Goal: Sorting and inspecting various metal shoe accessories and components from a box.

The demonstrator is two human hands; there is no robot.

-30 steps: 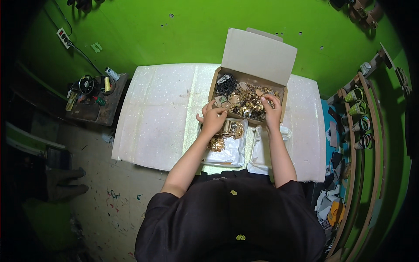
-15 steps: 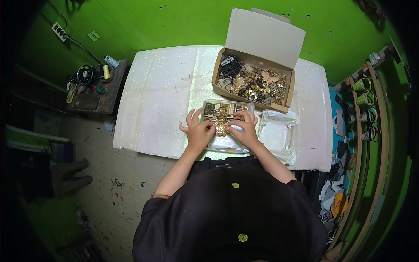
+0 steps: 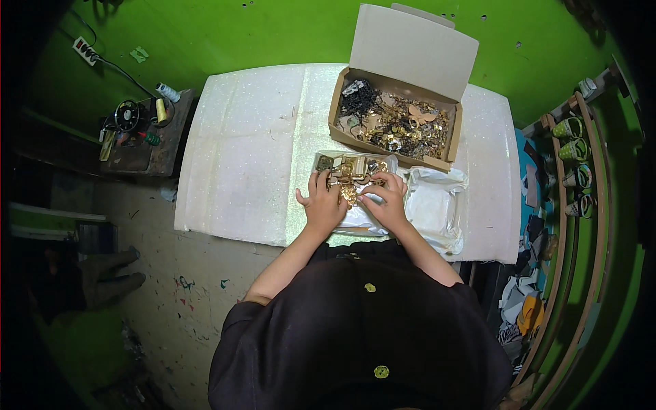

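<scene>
A shallow, clear-walled tray (image 3: 322,156) in front of me holds gold-coloured metal pieces (image 3: 350,194), which look like shoe or bag ornaments, over white wrapping. My left hand (image 3: 324,210) rests over its left side, fingers spread among the pieces, little finger sticking out past the rim. On the right side, my right hand (image 3: 387,203) is closed in a pinch beside the gold pieces; what lies between thumb and forefinger is too small to make out. Behind the tray stands an open cardboard box (image 3: 383,149) full of loose gold and dark trinkets.
A second tray lined with white wrapping (image 3: 432,205) sits to the right on the glittery white table cover (image 3: 246,137). At left, a small dark table (image 3: 140,159) carries thread spools. Sandals (image 3: 576,152) hang on a wooden rack along the right wall, with scraps below.
My left hand has shifted right over the tray, its thumb-and-finger pinch giving way to spread fingers. The right hand stays pinched in nearly the same place. The gold pieces between them lie differently.
</scene>
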